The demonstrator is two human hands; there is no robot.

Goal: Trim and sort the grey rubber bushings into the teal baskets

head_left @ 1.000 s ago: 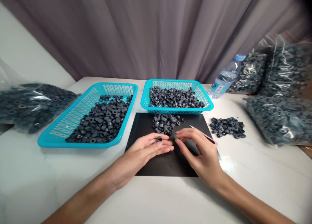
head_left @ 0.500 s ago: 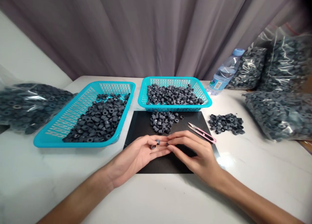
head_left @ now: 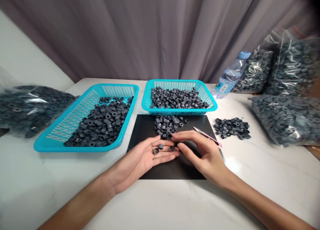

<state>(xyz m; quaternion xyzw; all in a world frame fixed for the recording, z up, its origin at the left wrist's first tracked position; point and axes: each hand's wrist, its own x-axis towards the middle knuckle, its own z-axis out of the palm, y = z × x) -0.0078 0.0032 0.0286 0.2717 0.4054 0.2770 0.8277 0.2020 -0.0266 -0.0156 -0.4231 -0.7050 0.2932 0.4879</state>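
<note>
My left hand (head_left: 142, 160) is palm up over the black mat (head_left: 172, 170), fingers stretched out flat, and holds three small dark grey ring-shaped caps. One cap (head_left: 156, 151) and a second beside it lie near the base of the fingers; the third (head_left: 171, 149) rests close to the fingertips. My right hand (head_left: 205, 153) hovers just right of these fingertips, thumb and forefinger apart, with nothing visible between them. Beyond the hands, a heap of similar caps (head_left: 165, 125) sits on the mat. Pink-handled thread snips (head_left: 212, 139) lie partly behind my right hand.
Two turquoise baskets, one on the left (head_left: 75, 149) and one at the back (head_left: 180, 111), contain many caps. A small pile (head_left: 232, 127) lies on the right. Filled plastic bags (head_left: 287, 120) and a water bottle (head_left: 230, 76) stand right; another bag (head_left: 32, 106) is left.
My right hand has set a cap it was pinching onto the left fingers, then parted its fingers and drawn back slightly. My left thumb has lifted away from the caps.
</note>
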